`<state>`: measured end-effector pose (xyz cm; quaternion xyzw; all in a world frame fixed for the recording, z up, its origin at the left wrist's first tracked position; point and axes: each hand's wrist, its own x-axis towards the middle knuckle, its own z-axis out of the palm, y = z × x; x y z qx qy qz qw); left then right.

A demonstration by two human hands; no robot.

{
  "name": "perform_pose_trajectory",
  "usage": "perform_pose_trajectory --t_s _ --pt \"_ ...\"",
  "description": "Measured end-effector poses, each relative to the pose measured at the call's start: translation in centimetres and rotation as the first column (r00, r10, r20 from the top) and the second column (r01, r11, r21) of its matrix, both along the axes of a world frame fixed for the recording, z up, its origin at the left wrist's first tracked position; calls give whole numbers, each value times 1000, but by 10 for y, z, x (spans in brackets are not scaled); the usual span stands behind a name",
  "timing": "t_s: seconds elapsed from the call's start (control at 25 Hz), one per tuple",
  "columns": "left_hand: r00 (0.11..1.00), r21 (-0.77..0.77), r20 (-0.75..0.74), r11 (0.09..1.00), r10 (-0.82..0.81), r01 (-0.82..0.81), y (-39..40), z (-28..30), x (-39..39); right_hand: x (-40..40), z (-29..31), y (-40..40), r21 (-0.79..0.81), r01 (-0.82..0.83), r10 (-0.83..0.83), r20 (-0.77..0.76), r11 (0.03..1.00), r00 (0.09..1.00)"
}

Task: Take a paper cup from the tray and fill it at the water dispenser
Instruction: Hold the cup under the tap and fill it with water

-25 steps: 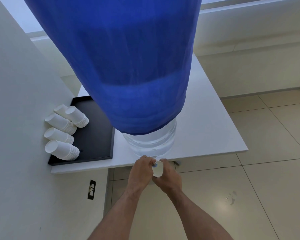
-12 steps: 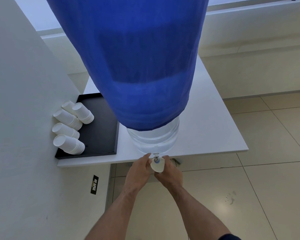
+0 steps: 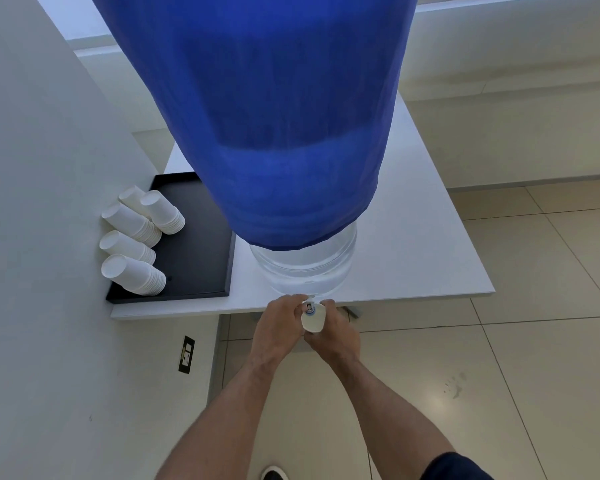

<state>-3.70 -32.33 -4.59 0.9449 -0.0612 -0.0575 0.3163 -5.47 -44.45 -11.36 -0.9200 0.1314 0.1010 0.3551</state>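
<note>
The right hand (image 3: 333,336) grips the cup (image 3: 313,319) just under the tap (image 3: 309,308) of the dispenser (image 3: 303,268), while the left hand (image 3: 278,327), closed on the tap, touches the cup's left side.

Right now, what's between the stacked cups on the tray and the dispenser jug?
Head view: only bare black tray floor, then its right rim and a narrow strip of white table, separate the paper cup stacks from the water jug. Nothing else lies there.

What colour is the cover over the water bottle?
Solid blue cloth cover, clearest in the head view.
</note>
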Motion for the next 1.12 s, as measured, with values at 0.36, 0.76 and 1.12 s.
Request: perform_pose_trajectory --t_s 0.36,0.76,1.12 --pt "981 204 59 965 -183 167 3 -4 11 3 -2 -4 -4 -20 20 19 1000 1000" --pt "856 517 150 777 -495 359 9 -25 -6 4 -1 -6 11 -6 5 73 1000 997" --pt "952 318 102 916 -289 244 19 -22 -12 -7 -12 -9 -5 -12 12 67 1000 998"
